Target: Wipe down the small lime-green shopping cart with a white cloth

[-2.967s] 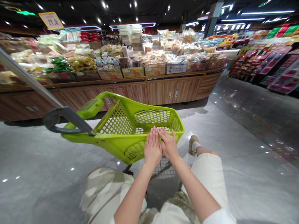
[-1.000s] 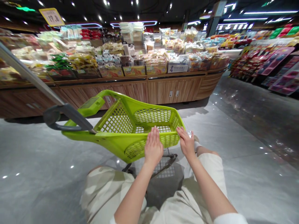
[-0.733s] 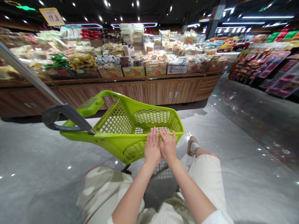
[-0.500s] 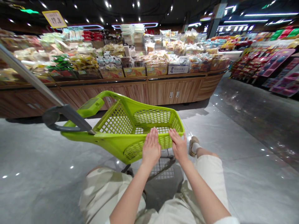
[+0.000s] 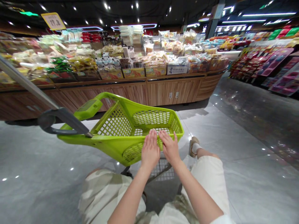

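Observation:
A lime green plastic shopping cart (image 5: 109, 141) stands on the grey floor in front of me, its mesh basket holding nothing I can see. My left hand (image 5: 150, 151) lies flat, fingers together and stretched out, against the basket's near wall. My right hand (image 5: 170, 147) rests beside it on the same rim, fingers spread, the two hands almost touching. Neither hand holds anything. A grey pull handle (image 5: 50, 119) juts from the cart's left end, with a metal bar running up to the left. My knees in pale trousers and one shoe (image 5: 193, 145) show below.
A long wooden display counter (image 5: 149, 90) piled with packaged snacks runs across the back. A yellow price sign (image 5: 53, 21) hangs upper left. Shelves of colourful goods (image 5: 268, 62) line an aisle at the right. Glossy grey tile floor (image 5: 245, 174) surrounds the cart.
My right hand has slid back left along the basket rim to sit beside my left hand, after being further right half a second ago. The cart has hardly moved.

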Demonstrator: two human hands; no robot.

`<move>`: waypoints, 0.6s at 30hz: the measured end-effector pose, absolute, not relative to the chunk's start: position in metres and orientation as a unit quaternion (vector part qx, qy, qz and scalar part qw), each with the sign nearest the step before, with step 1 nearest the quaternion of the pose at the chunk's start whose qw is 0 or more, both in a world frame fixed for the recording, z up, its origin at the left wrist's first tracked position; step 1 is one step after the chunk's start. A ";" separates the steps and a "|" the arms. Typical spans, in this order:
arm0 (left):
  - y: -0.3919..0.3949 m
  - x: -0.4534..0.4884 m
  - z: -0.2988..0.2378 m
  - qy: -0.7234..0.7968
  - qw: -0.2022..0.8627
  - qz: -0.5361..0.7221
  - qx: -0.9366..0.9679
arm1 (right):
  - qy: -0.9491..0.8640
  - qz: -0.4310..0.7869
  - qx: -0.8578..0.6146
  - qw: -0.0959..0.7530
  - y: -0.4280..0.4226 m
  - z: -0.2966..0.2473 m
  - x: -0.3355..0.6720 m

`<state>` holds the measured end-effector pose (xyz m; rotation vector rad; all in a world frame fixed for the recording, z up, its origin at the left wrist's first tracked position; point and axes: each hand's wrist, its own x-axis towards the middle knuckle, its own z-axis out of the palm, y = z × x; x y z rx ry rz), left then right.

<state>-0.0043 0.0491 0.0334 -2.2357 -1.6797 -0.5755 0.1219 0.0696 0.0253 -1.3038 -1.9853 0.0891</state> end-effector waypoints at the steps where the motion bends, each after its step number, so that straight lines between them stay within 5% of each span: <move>1: 0.049 -0.005 0.034 -0.582 0.138 -0.202 -0.776 | -0.771 0.036 -0.511 0.379 0.072 0.021 0.139; 8: 0.049 -0.002 0.039 -0.577 0.115 -0.233 -0.774 | -0.656 0.046 -0.603 0.451 0.088 -0.005 0.202; 18: 0.051 -0.003 0.032 -0.582 0.125 -0.226 -0.771 | -0.781 0.021 -0.509 0.360 0.070 0.029 0.120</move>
